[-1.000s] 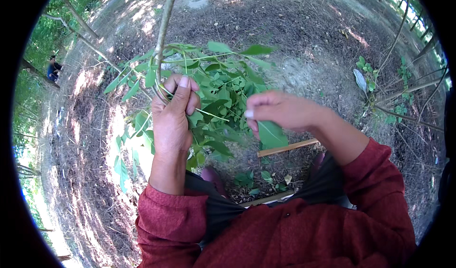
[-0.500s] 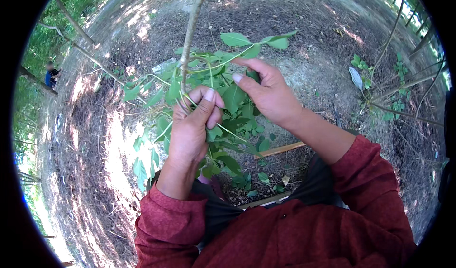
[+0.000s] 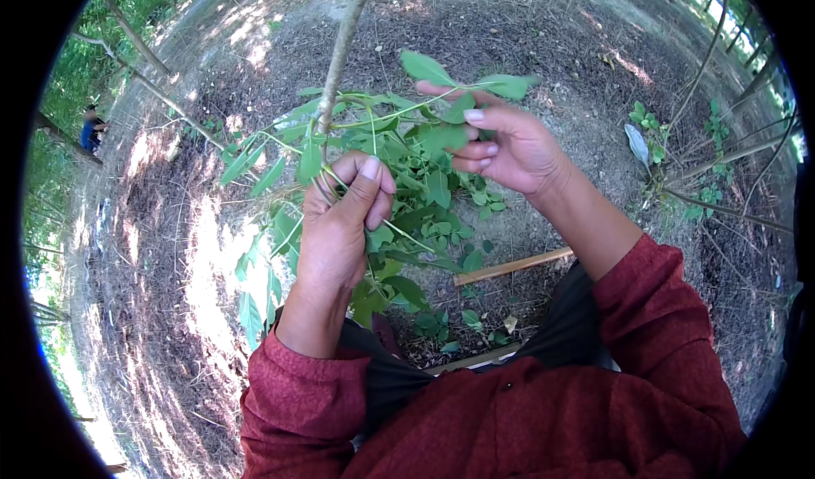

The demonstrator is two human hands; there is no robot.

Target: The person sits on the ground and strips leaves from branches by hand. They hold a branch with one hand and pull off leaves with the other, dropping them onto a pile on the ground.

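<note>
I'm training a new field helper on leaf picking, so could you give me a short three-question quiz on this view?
1. True or false: the left hand grips a bunch of leaf stalks beside the thin woody stem.
2. What do the right hand fingers pinch? A) a green leaflet B) the wooden stick C) a stone
3. Fill in: the stick lies on the ____.

Key: 1 true; 2 A; 3 ground.
</note>
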